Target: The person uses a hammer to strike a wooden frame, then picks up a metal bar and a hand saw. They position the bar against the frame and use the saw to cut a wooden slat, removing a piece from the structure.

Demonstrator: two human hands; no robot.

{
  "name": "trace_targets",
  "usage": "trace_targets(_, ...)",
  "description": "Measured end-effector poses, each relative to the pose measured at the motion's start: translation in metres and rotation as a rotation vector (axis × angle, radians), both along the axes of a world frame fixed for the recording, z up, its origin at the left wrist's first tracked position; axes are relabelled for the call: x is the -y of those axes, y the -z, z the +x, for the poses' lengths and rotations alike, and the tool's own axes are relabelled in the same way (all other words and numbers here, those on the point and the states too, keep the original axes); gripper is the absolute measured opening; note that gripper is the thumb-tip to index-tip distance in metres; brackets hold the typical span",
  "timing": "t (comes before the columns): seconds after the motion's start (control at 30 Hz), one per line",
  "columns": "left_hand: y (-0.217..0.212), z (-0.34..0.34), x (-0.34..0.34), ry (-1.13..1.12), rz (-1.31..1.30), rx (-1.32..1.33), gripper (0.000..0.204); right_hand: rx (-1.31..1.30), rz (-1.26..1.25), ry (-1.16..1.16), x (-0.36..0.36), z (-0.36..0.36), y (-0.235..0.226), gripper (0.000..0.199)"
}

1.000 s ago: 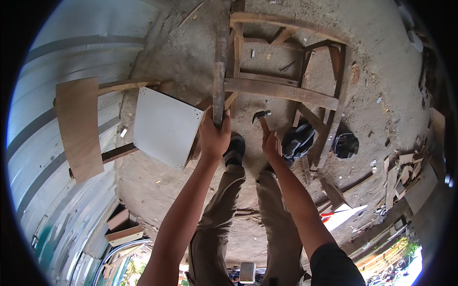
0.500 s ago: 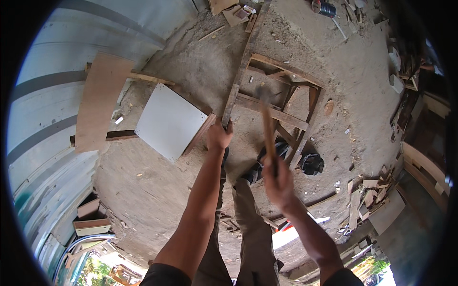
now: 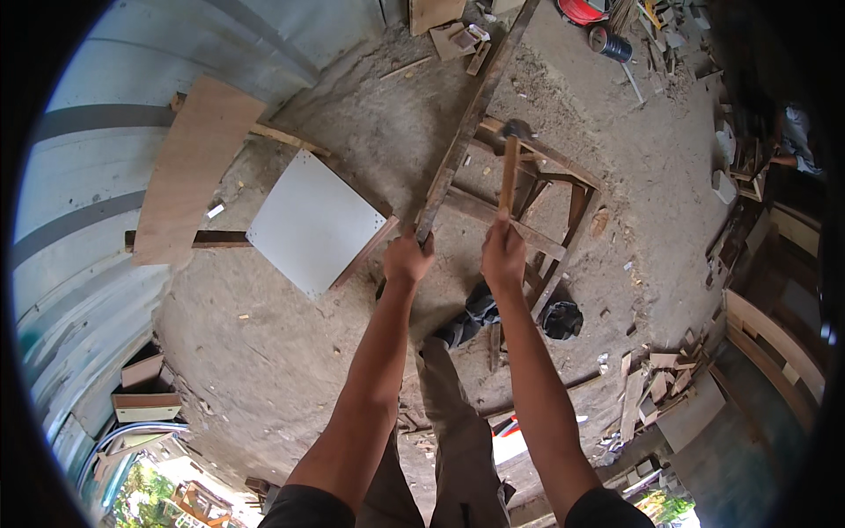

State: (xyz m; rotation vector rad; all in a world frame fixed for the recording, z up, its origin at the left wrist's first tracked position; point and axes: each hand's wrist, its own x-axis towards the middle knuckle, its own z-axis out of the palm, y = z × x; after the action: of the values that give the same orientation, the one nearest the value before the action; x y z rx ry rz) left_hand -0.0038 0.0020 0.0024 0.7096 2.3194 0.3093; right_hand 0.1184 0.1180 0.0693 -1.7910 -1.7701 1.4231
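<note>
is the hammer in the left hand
No, the right hand grips the hammer by its wooden handle, while the left hand holds the end of a long wooden plank.

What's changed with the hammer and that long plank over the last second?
The right hand has swung the hammer up from low by the legs, so its head now points away over the wooden frame. The left hand still grips the long plank. The white board lies as before.
</note>
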Motion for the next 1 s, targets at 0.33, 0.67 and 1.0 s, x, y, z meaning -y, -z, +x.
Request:
trace_targets(0.33,-0.001,0.002,0.003,0.012,0.011,-0.035,0.047,-0.166,-0.237,0.073,0.012,0.015,-0.084,0.061)
trace_targets(0.67,0.004,-0.002,0.0,0.011,0.031,-0.049,0.048,-0.574,0.547,-0.168,-0.051,-0.056,-0.062,0.05)
trace_targets(1.0,-0.019,-0.008,-0.005,-0.048,-0.055,0.114,0.044,-0.328,-0.402,0.28,0.074,0.059,-0.008,0.049)
